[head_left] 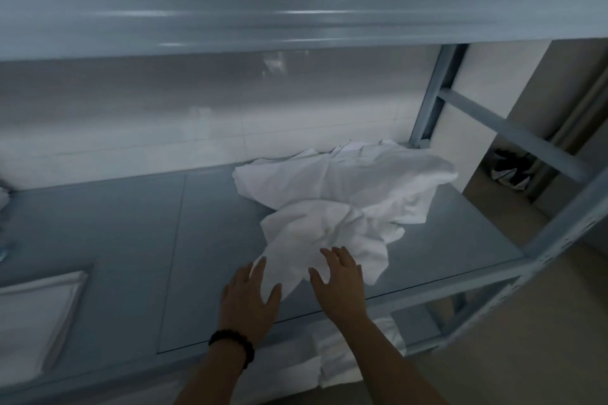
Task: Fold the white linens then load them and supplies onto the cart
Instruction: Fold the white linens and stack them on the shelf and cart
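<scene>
Just at the near edge of a crumpled white linen (325,233), heaped on the right half of a grey metal shelf (131,240), a person's left hand (248,297) and right hand (340,276) extend palms down, fingers spread, holding nothing. The right hand hovers over the cloth's front corner and the left sits beside its hem; contact cannot be confirmed. The linen looks light, soft and limp, probably best pinched at two corners.
</scene>
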Tool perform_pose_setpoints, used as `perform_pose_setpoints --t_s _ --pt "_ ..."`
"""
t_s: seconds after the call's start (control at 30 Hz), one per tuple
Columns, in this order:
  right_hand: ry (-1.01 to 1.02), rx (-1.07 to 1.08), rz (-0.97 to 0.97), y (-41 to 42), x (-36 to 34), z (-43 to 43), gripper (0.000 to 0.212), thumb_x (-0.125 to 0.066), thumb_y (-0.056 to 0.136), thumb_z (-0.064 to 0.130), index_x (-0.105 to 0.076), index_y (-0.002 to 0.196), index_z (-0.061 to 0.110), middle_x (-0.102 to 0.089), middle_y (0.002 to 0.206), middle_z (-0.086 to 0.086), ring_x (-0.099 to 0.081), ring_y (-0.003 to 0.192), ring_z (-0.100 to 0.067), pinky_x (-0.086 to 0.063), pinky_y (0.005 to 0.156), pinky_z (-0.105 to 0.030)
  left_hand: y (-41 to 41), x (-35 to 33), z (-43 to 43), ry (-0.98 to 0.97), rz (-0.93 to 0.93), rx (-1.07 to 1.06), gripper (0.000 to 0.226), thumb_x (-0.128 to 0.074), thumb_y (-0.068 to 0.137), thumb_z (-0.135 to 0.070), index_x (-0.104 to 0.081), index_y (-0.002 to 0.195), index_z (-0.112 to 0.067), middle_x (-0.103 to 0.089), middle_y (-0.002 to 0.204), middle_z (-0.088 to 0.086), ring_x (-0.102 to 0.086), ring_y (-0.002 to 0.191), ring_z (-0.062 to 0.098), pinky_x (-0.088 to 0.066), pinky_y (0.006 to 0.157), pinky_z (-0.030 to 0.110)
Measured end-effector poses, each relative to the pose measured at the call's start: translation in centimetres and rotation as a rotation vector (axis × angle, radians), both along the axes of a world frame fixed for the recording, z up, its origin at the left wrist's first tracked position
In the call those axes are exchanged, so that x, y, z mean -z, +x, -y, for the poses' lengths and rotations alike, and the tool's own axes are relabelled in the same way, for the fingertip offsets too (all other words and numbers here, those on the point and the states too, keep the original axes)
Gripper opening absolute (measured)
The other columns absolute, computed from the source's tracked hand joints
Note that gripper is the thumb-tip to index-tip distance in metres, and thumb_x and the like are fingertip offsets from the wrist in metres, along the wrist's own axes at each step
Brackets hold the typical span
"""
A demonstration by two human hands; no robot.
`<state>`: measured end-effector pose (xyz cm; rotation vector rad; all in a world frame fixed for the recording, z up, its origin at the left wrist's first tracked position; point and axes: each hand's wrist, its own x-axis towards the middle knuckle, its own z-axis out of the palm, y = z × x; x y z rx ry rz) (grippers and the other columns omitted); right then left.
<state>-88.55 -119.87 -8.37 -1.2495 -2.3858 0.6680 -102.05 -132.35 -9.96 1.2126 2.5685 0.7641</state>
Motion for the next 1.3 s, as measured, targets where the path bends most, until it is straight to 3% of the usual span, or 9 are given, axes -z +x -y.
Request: perform_pose_setpoints --t_s 0.17,0.4,0.47,0.6,0.7,0.77,0.83,1.2,1.3 --pt "0.036 -0.009 0.110 2.5 0.7 -3.6 0.065 -0.048 0.091 0.056 -0.029 0.147 0.029 -0.017 0.159 0.000 0.003 0.148 -0.018 -0.005 0.118 -0.050 2.0 0.4 -3.8 -0.101 -0.123 0.046 0.080 -0.026 0.083 -0.071 -0.019 0.152 -0.030 -0.018 0.159 0.005 -0.011 0.146 0.027 -0.016 0.117 0.046" --pt "0.047 0.056 0.362 4.7 2.9 -8.5 0.095 -0.054 0.080 0.069 0.003 0.151 0.039 0.005 0.162 -0.002 0.021 0.145 -0.026 0.002 0.112 -0.064 1.6 2.1 -10.0 -0.290 -0.366 0.218 0.093 -0.040 0.079 -0.078 0.018 0.144 -0.045 0.032 0.154 0.004 0.035 0.138 0.028 0.005 0.113 0.057" --pt "0.033 0.041 0.400 5.1 3.7 -9.6 0.098 -0.058 0.079 0.067 0.005 0.150 0.041 0.003 0.161 -0.001 0.018 0.146 -0.028 0.003 0.110 -0.067 1.2 2.8 -11.4 -0.371 -0.401 0.273 0.094 -0.044 0.080 -0.075 0.014 0.147 -0.044 0.042 0.147 0.004 0.043 0.132 0.029 0.010 0.111 0.060" --pt "0.088 0.008 0.426 5.2 4.9 -11.3 0.080 -0.061 0.085 0.054 -0.012 0.148 0.046 -0.012 0.158 0.000 0.012 0.147 -0.027 0.004 0.109 -0.069 1.1 3.7 -13.0 -0.346 -0.409 0.333 0.068 -0.061 0.083 -0.054 -0.033 0.144 -0.044 0.016 0.159 0.007 0.034 0.135 0.033 0.012 0.109 0.062" --pt "0.140 0.019 0.395 4.9 5.3 -11.9 0.056 -0.063 0.087 0.037 -0.039 0.138 0.042 -0.025 0.153 -0.003 0.005 0.148 -0.026 0.005 0.109 -0.069 1.2 3.5 -13.3 -0.197 -0.490 0.321 0.037 -0.087 0.063 -0.024 -0.074 0.095 -0.036 -0.039 0.149 0.015 -0.019 0.140 0.045 -0.027 0.103 0.069" --pt "0.170 0.026 0.366 4.6 5.3 -12.0 0.043 -0.062 0.088 0.030 -0.052 0.129 0.038 -0.032 0.150 -0.002 0.001 0.148 -0.026 0.008 0.108 -0.068 1.2 3.4 -13.2 -0.081 -0.522 0.305 0.029 -0.092 0.054 -0.014 -0.073 0.070 -0.030 -0.053 0.138 0.014 -0.037 0.133 0.046 -0.036 0.097 0.068" --pt "0.192 0.036 0.327 4.3 5.1 -12.0 0.034 -0.063 0.087 0.026 -0.062 0.120 0.034 -0.038 0.146 -0.002 -0.004 0.148 -0.025 0.009 0.109 -0.067 1.0 3.2 -13.0 0.013 -0.525 0.278 0.029 -0.090 0.053 -0.009 -0.069 0.062 -0.027 -0.054 0.137 0.012 -0.036 0.134 0.043 -0.033 0.098 0.066" --pt "0.291 -0.016 0.197 0.8 0.7 -8.2 0.020 -0.064 0.087 0.031 -0.070 0.106 0.029 -0.040 0.145 -0.003 -0.009 0.147 -0.024 0.015 0.111 -0.061 -1.8 -2.1 -7.4 0.053 -0.537 0.125 0.030 -0.091 0.051 -0.010 -0.065 0.057 -0.021 -0.056 0.133 0.017 -0.043 0.126 0.050 -0.036 0.091 0.072" --pt "0.335 -0.031 0.121 -1.1 -1.0 -5.7 0.017 -0.077 0.075 0.022 -0.074 0.091 0.022 -0.052 0.136 -0.010 -0.024 0.143 -0.032 0.002 0.110 -0.068 -3.5 -3.6 -4.7 0.087 -0.524 0.081 0.025 -0.088 0.060 -0.010 -0.066 0.061 -0.019 -0.053 0.137 0.018 -0.038 0.130 0.050 -0.031 0.097 0.072"
